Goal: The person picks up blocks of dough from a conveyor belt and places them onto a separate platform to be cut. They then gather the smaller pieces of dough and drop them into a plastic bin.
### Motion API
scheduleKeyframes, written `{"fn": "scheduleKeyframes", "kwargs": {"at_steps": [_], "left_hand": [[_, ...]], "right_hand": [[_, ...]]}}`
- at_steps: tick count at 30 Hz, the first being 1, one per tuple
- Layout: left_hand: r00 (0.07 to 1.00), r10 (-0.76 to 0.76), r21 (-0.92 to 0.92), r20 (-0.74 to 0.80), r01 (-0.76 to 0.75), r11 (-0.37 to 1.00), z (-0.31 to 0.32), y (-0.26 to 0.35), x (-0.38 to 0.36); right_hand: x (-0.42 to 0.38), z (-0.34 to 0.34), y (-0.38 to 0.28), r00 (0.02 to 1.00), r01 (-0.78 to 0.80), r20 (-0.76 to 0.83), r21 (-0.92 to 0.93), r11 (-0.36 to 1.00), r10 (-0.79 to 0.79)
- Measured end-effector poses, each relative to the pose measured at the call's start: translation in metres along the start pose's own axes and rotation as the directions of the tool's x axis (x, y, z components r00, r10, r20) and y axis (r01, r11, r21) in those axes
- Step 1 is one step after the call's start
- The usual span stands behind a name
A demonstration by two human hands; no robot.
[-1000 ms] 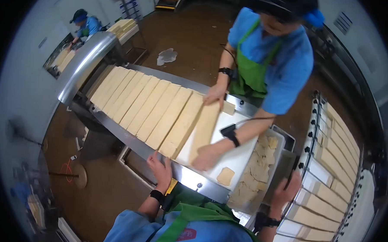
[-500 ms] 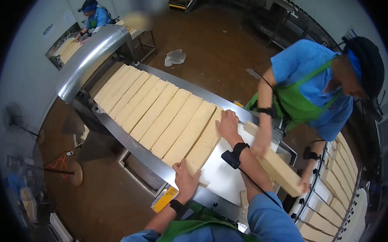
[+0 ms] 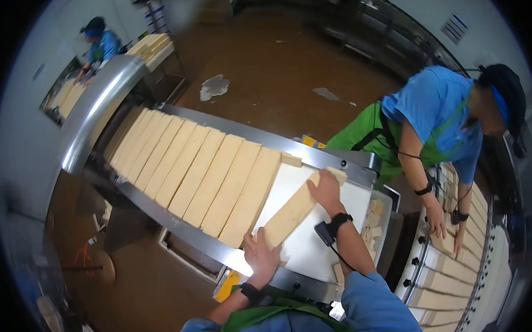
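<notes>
A long cream-coloured slab [image 3: 293, 213] lies at an angle on the white belt [image 3: 310, 246], a gap apart from the row of similar slabs [image 3: 209, 172]. My right hand [image 3: 327, 193] grips its far end, fingers over the top edge. At the near end, my left hand [image 3: 262, 258] is closed around the corner, close to the last slab of the row. A small slab piece [image 3: 291, 160] lies at the far end of the row.
A curved metal hood [image 3: 102, 111] covers the belt's far left end. At right, a co-worker's hands [image 3: 444, 230] touch slabs on a second conveyor [image 3: 442, 280]. A bin of broken pieces [image 3: 375, 221] stands between. Another person [image 3: 102, 46] works at back left.
The slab under my hands has come away from the row and turned, my right hand moving right with it. The co-worker's slab has gone from mid-air; their hands are now at the second conveyor.
</notes>
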State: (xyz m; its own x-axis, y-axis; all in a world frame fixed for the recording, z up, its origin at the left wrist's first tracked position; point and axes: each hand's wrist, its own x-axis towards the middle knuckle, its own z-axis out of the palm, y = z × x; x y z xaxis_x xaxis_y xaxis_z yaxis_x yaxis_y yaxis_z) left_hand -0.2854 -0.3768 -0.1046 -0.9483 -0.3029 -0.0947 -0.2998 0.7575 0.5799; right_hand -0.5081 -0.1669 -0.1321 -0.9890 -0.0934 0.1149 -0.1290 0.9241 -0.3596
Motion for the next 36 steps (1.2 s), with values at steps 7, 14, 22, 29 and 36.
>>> {"fn": "scheduleKeyframes", "kwargs": {"at_steps": [7, 14, 22, 29, 36], "left_hand": [[0.872, 0.290, 0.082, 0.394, -0.347, 0.934, 0.006, -0.008, 0.050], [0.868, 0.389, 0.166, 0.308, -0.451, 0.877, 0.025, 0.003, 0.035], [0.704, 0.701, -0.118, 0.112, -0.691, 0.713, 0.054, 0.137, -0.082], [0.326, 0.863, -0.346, 0.386, -0.816, 0.463, 0.063, 0.260, -0.230], [0.019, 0.791, -0.491, 0.611, -0.775, 0.398, 0.092, 0.298, -0.308]], "right_hand": [[-0.123, -0.017, 0.084, 0.927, -0.281, -0.255, 0.015, 0.960, 0.275], [-0.164, -0.052, 0.052, 0.791, -0.488, -0.315, 0.193, 0.851, 0.525], [-0.331, -0.178, 0.111, 0.360, -0.468, -0.685, 0.455, 0.757, 0.634], [-0.515, -0.261, 0.218, -0.031, -0.691, -0.841, 0.409, 0.596, 0.540], [-0.623, -0.261, 0.306, 0.000, -0.820, -0.737, 0.386, 0.422, 0.676]]}}
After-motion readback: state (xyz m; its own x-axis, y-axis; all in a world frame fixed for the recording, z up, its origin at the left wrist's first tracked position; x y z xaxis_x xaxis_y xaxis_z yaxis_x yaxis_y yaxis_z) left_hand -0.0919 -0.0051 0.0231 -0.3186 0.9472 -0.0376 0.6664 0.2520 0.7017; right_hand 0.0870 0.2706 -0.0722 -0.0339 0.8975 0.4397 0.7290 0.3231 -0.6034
